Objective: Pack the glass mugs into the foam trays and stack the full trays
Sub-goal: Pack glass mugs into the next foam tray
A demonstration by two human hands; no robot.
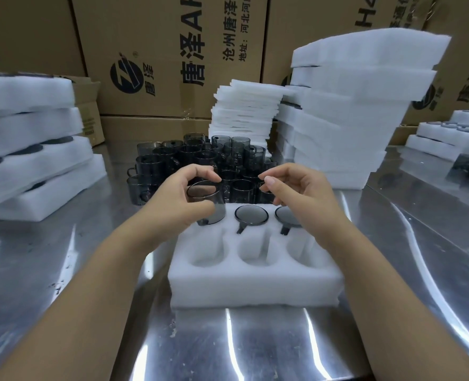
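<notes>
A white foam tray point(255, 281) with two rows of three pockets lies in front of me on the steel table. My left hand point(183, 196) grips a smoky glass mug point(208, 204) upright over the far left pocket. Two mugs point(251, 215) sit sunk in the far middle and far right pockets, with the right one point(286, 214) partly behind my right hand. The three near pockets hold nothing. My right hand point(296, 193) hovers above the far right pocket, fingers loosely curled, holding nothing. Several loose dark mugs point(200, 158) stand clustered beyond the tray.
Stacked foam trays with mugs in them point(30, 149) sit at the left. A tall leaning pile of foam trays point(346, 114) and a stack of thin foam sheets point(244, 111) stand at the back right. More trays point(453, 133) lie far right. Cardboard boxes point(172, 50) line the back.
</notes>
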